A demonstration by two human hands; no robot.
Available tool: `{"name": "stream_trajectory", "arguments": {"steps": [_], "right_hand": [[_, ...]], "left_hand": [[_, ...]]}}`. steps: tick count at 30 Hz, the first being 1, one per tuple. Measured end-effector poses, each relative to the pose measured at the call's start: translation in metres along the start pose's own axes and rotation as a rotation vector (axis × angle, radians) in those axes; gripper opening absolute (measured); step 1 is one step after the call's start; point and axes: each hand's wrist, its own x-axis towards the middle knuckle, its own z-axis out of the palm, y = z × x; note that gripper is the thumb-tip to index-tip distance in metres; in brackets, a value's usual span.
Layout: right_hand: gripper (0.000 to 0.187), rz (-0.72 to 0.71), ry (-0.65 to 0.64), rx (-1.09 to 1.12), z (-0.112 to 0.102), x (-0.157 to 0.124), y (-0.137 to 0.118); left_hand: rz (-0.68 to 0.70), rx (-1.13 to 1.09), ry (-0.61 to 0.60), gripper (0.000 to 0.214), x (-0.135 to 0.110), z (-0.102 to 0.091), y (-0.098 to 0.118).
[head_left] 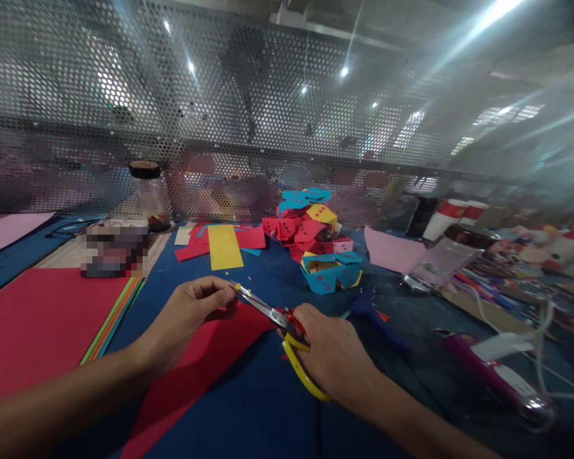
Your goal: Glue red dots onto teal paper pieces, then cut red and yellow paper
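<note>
My right hand [328, 347] grips scissors [272, 313] with a red and yellow handle, their blades pointing left. At the blade tips is a small yellow piece of paper [238, 288]. My left hand [196, 306] is closed in a pinch on this piece, right beside the tips. Its fingers cover part of the paper. Below both hands a red sheet of paper [191, 376] lies on the blue table [249, 408]. Just beyond the scissors stands a blue folded paper shape [332, 274] with red dots.
Behind is a pile of dotted paper shapes [306, 233], left of it a yellow strip [224, 247]. Stacked coloured sheets [62, 319] lie left, near a lidded jar [150, 194]. A blue tool [375, 319] and a purple tool [492, 370] lie right. A perforated metal screen [268, 115] closes the back.
</note>
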Motion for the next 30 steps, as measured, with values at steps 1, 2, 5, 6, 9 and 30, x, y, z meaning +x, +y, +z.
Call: {"name": "stream_trajectory", "arguments": {"steps": [1, 2, 5, 6, 9, 30], "right_hand": [[0.014, 0.002, 0.0, -0.001, 0.0001, 0.0002, 0.0002], [0.014, 0.005, 0.001, -0.001, 0.0003, 0.0003, 0.0003], [0.015, 0.011, -0.007, -0.006, 0.0004, 0.0007, 0.0003], [0.015, 0.01, -0.01, -0.012, 0.0003, 0.0008, 0.0002], [0.013, 0.009, -0.01, -0.03, 0.0, 0.0009, -0.0002], [0.011, 0.025, -0.033, -0.052, -0.0028, 0.001, 0.0011]], "left_hand": [[0.0, 0.001, 0.0, 0.024, -0.0004, -0.0003, -0.0002], [-0.001, 0.002, -0.001, 0.023, -0.0007, -0.0006, -0.0002], [0.0, 0.004, -0.007, 0.023, -0.001, -0.001, -0.0003], [0.001, 0.003, -0.006, 0.023, -0.0009, -0.0011, -0.0004], [0.0, 0.0, 0.002, 0.022, -0.0005, -0.0009, -0.0006], [0.004, -0.001, 0.004, 0.023, -0.0003, -0.0003, 0.0012]]}}
